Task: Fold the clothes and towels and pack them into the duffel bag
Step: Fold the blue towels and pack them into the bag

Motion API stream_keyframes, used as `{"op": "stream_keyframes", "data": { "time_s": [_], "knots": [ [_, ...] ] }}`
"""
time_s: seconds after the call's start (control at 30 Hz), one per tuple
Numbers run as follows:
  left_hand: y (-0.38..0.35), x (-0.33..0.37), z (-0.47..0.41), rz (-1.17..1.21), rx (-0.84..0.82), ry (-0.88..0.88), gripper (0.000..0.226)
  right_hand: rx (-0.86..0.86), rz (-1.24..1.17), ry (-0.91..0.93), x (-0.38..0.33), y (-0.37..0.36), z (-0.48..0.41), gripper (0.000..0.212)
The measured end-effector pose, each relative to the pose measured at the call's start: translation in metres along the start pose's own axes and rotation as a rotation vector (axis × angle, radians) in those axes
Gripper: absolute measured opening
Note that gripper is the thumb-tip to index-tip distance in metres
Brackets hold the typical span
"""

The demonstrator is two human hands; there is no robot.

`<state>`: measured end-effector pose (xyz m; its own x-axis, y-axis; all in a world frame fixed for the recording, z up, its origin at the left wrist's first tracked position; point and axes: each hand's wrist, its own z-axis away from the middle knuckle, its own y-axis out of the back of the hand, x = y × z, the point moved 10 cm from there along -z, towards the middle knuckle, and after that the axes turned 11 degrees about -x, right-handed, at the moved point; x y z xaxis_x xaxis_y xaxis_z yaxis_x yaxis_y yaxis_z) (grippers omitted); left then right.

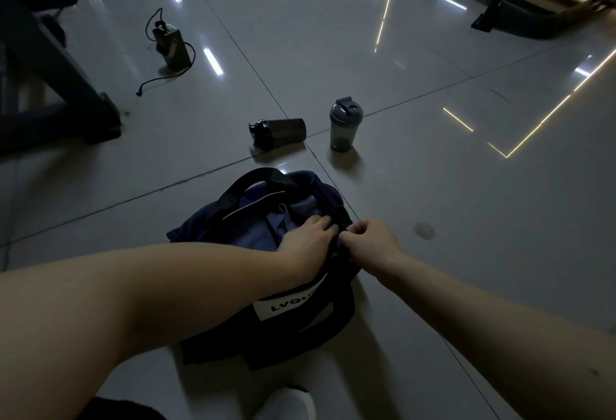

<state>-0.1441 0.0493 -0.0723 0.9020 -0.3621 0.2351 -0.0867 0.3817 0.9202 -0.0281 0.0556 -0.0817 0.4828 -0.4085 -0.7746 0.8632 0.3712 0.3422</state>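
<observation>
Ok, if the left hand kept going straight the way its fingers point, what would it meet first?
The left hand points across the clothing toward the duffel bag edge that the right hand pinches. It would likely meet that edge, then the right hand, almost at once; depth is unclear.
</observation>
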Motion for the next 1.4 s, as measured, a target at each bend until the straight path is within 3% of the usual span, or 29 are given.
{"op": "stream_keyframes", "data": {
  "time_s": [0.07,0.13,0.23,0.4,0.43,0.5,0.57,0.63,0.77,0.87,0.93,1.03,1.17,1.3,1.4],
  "knots": [
    [0.001,-0.003,-0.009,0.110,0.006,0.047,0.044,0.034,0.051,0.000,-0.003,0.005,0.000,0.013],
    [-0.008,-0.004,-0.011,0.181,-0.037,0.012,0.059,0.068,0.090,-0.009,-0.003,0.011,-0.001,0.012],
    [-0.011,-0.012,0.008,0.094,-0.011,-0.034,0.070,0.070,0.153,-0.018,-0.003,0.012,-0.002,0.009],
    [-0.007,-0.024,0.028,-0.069,0.039,-0.031,0.035,0.051,0.396,0.032,-0.018,0.008,-0.001,0.015],
    [-0.009,-0.022,0.028,-0.102,0.028,-0.041,0.033,0.091,0.530,0.138,-0.031,0.006,0.003,0.022],
    [-0.010,-0.018,0.026,-0.130,0.038,-0.065,0.032,0.140,0.884,0.544,-0.064,-0.018,0.019,0.033],
    [-0.009,-0.015,0.022,-0.183,0.067,-0.089,0.040,0.066,1.103,0.825,-0.071,-0.052,0.034,0.031],
    [-0.010,-0.018,0.018,-0.269,0.029,-0.049,0.051,0.015,1.171,0.814,-0.066,-0.061,0.028,0.027],
    [-0.007,-0.026,0.016,-0.301,-0.004,0.080,0.075,0.048,1.269,0.545,-0.063,-0.044,0.014,0.031],
    [-0.015,-0.032,0.013,-0.259,-0.079,0.103,0.091,-0.017,1.186,0.266,-0.046,-0.027,0.002,0.029],
    [-0.021,-0.034,0.010,-0.236,-0.145,0.103,0.096,-0.060,1.044,0.175,-0.034,-0.020,-0.002,0.026],
    [-0.026,-0.034,0.003,-0.256,-0.234,0.100,0.099,-0.105,0.883,0.163,-0.027,-0.018,-0.003,0.025],
    [-0.026,-0.040,-0.011,-0.321,-0.307,0.097,0.100,-0.042,0.719,0.220,-0.041,-0.006,0.001,0.026],
    [-0.028,-0.043,-0.018,-0.420,-0.389,0.075,0.075,0.059,0.501,0.198,-0.052,0.018,0.004,0.034],
    [-0.031,-0.044,-0.019,-0.466,-0.448,0.082,0.069,0.082,0.421,0.228,-0.058,0.023,0.009,0.033]
  ]
}}
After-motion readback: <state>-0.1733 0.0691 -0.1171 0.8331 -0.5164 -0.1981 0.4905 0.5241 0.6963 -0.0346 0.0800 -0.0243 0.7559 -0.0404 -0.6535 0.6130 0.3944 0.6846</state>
